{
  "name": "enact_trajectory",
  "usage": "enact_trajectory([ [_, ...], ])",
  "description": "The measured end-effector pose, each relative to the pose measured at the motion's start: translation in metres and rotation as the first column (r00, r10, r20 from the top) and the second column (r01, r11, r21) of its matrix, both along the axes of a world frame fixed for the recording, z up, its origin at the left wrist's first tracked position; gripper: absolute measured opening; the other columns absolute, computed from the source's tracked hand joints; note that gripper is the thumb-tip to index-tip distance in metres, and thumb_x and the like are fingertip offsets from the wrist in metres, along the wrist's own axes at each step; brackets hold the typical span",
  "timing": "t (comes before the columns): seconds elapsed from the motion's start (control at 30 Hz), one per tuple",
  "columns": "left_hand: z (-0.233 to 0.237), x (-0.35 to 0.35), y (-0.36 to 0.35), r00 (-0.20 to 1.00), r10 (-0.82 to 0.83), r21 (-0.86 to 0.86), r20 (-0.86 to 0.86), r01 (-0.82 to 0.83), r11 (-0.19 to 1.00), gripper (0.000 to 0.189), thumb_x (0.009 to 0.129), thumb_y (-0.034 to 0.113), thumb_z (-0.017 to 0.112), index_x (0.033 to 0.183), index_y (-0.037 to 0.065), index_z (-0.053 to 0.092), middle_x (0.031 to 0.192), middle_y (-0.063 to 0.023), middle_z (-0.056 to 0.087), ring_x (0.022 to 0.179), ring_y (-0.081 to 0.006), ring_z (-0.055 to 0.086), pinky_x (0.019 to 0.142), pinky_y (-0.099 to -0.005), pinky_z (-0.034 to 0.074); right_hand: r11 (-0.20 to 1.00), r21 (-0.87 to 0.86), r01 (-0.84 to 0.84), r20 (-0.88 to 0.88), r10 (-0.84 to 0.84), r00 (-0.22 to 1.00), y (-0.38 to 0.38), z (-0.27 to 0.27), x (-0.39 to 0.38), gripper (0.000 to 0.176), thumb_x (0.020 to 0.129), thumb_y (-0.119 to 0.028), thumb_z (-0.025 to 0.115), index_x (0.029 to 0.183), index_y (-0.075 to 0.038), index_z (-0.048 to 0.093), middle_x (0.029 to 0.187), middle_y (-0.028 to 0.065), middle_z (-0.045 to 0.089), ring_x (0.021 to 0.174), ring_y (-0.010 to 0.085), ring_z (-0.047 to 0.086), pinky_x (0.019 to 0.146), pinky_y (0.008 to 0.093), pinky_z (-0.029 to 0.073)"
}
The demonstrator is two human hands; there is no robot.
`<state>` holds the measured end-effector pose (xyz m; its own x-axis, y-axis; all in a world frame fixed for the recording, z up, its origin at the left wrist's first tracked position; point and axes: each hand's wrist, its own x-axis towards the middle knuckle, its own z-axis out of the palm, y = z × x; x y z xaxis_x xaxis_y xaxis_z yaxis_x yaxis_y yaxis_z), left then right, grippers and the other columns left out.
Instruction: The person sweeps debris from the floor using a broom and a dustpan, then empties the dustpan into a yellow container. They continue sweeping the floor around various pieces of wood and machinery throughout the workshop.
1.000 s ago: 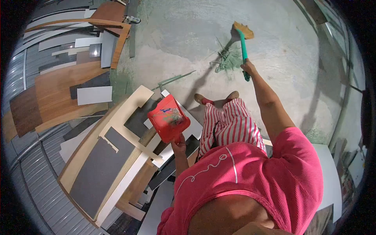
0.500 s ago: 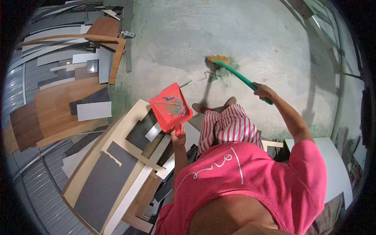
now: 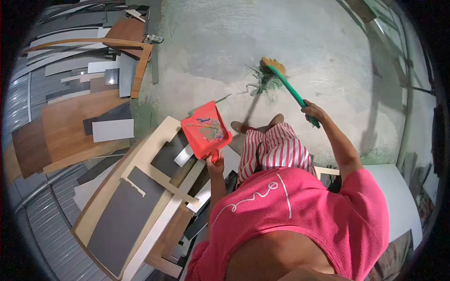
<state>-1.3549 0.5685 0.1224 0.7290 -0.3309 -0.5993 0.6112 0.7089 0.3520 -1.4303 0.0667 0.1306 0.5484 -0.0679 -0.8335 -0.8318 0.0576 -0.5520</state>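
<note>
My left hand [image 3: 215, 166] is closed round the short handle of a red dustpan [image 3: 198, 149], held up beside my legs. Bits of litter, some blue and some clear, lie in its pan. My right hand [image 3: 313, 111] grips the green handle of a broom [image 3: 291, 90], its fingers wrapped near the end. The broom's yellow-brown bristles rest at the far side of a small heap of greenish debris [image 3: 266, 84] on the floor in front of my shoes. Part of the heap is hidden behind the handle.
Board offcuts [image 3: 117, 220] are stacked close on my left, under the dustpan. More panels [image 3: 79, 122] and a wooden frame [image 3: 136, 79] lie farther left. A white board [image 3: 389, 187] is at my right. Concrete floor [image 3: 211, 51] stretches ahead.
The broom head has swung right and slightly forward, uncovering more of the debris heap. My right hand has shifted a little left. The dustpan has barely moved.
</note>
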Motion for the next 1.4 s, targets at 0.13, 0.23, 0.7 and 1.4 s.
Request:
enact_trajectory([
  [0.13,0.000,-0.016,0.005,0.988,0.118,0.144,-0.100,-0.103,0.984,0.039,0.068,0.014,0.050,0.103,0.001,0.043,0.099,-0.0114,0.050,0.089,-0.0262,0.050,0.077,-0.0362,0.045,0.984,0.028,0.175,0.042,-0.176,0.984,0.019,0.025,-0.013,0.058,0.072,-0.016,0.049,0.124,-0.009,0.024,0.055,0.0037,0.042,0.042,0.0119,0.042,0.037,0.0262,0.038],
  [0.23,0.001,-0.019,0.004,0.973,0.182,0.273,-0.139,-0.139,0.952,0.037,0.068,0.016,0.050,0.101,0.000,0.045,0.093,-0.0124,0.054,0.080,-0.0249,0.056,0.069,-0.0346,0.049,0.960,0.140,0.244,0.074,-0.256,0.964,0.039,0.031,0.009,0.059,0.073,-0.016,0.048,0.126,-0.011,0.021,0.058,0.0019,0.041,0.043,0.0100,0.041,0.037,0.0232,0.037],
  [0.7,-0.028,0.035,0.029,0.938,0.017,0.278,-0.346,0.085,0.957,0.035,0.071,0.019,0.049,0.104,0.008,0.045,0.103,-0.0092,0.052,0.095,-0.0273,0.051,0.074,-0.0371,0.045,-0.149,0.685,0.713,-0.639,-0.592,0.491,0.145,-0.082,0.093,0.030,0.077,-0.026,0.052,0.067,-0.002,0.038,0.049,-0.0007,0.039,0.038,0.0061,0.040,0.034,0.0169,0.037],
  [1.4,-0.311,0.165,0.001,0.659,-0.477,0.475,-0.581,0.751,0.460,0.023,0.073,0.017,0.043,0.094,0.005,0.044,0.081,-0.0111,0.048,0.071,-0.0240,0.050,0.069,-0.0387,0.045,0.751,-0.037,0.660,0.004,-0.660,0.751,0.204,-0.056,-0.080,0.061,0.078,-0.018,0.044,0.130,-0.013,0.012,0.061,-0.0014,0.039,0.050,0.0062,0.037,0.042,0.0197,0.035],
])
